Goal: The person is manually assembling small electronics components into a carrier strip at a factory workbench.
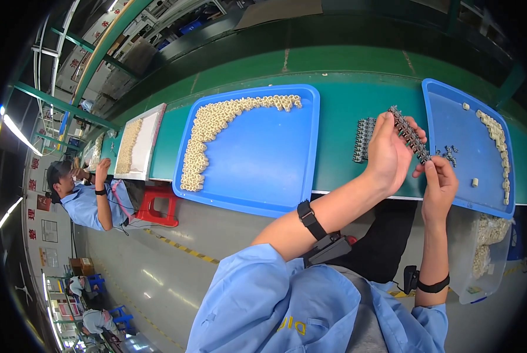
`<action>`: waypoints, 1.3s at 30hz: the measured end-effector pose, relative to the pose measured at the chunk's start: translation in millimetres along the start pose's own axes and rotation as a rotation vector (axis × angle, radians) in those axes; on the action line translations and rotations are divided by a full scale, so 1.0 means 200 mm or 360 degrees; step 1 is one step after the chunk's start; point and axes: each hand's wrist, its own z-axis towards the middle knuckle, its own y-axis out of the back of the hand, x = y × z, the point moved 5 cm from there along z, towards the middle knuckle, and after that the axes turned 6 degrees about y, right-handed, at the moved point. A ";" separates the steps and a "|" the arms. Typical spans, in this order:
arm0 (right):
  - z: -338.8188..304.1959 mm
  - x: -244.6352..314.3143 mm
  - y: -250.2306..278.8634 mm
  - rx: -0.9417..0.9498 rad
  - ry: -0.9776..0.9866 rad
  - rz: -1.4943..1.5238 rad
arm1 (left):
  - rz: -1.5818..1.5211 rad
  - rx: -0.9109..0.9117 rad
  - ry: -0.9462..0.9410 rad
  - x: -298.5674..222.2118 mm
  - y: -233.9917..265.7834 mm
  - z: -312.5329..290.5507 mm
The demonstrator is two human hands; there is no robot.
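Observation:
My left hand [388,147] is closed around a dark strip of small linked metal parts [410,135], which runs slantwise above the green table. Its lower end is pinched between the thumb and fingers of my right hand [438,187]. Just left of my left hand, more dark strips of the same sort [364,140] lie side by side on the table. A few loose dark metal pieces [449,154] lie in the right blue tray [463,167], close to my right hand.
Cream-coloured small parts [227,120] fill the far and left sides of a large blue tray [263,159]. The right tray holds a row of cream pieces [498,138]. At left, a co-worker [93,200] sits by a red stool [159,206]. A clear bin [481,265] with bagged parts stands below right.

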 end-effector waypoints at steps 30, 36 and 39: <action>0.16 -0.06 0.42 0.0036 -0.0531 0.0213 | 0.2932 0.0710 -0.0727 0.24 -0.10 0.23; 0.17 -0.04 0.58 0.0096 -0.0412 -0.0881 | 0.3029 0.0711 -0.0524 0.24 0.02 0.31; 0.23 0.00 0.44 0.0320 -0.0193 -0.1081 | 0.2986 0.0626 -0.0365 0.14 0.07 0.30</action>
